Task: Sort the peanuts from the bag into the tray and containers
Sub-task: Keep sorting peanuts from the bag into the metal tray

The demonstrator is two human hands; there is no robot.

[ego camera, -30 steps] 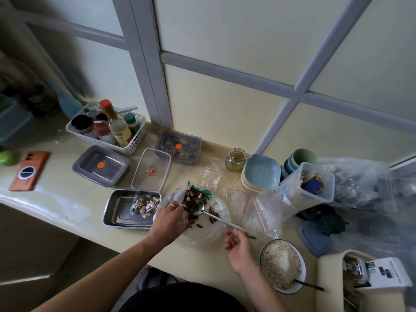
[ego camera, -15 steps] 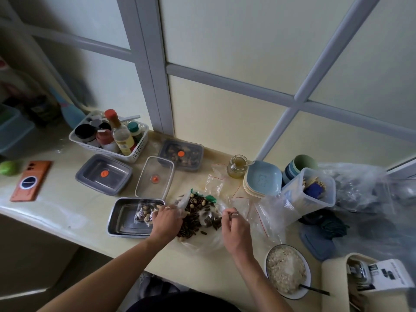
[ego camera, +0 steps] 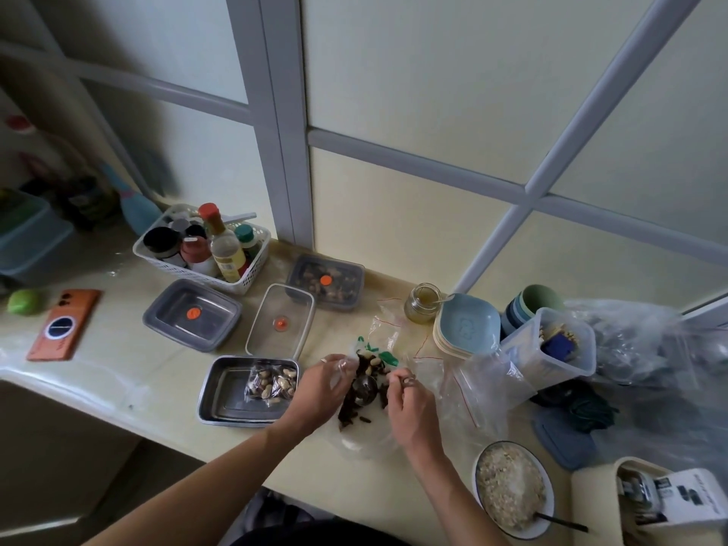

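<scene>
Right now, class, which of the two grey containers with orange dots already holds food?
The rear grey container by the window frame: dark pieces show inside it. The nearer grey container, in front of the white basket, looks empty.

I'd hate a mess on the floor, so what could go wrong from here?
The plastic bag lies near the counter's front edge, held open only by the left hand; a slip could spill its mix over. The right hand, gripping the spoon, works beside the filled bowl that also sits at the edge; that forearm might knock it.
</scene>
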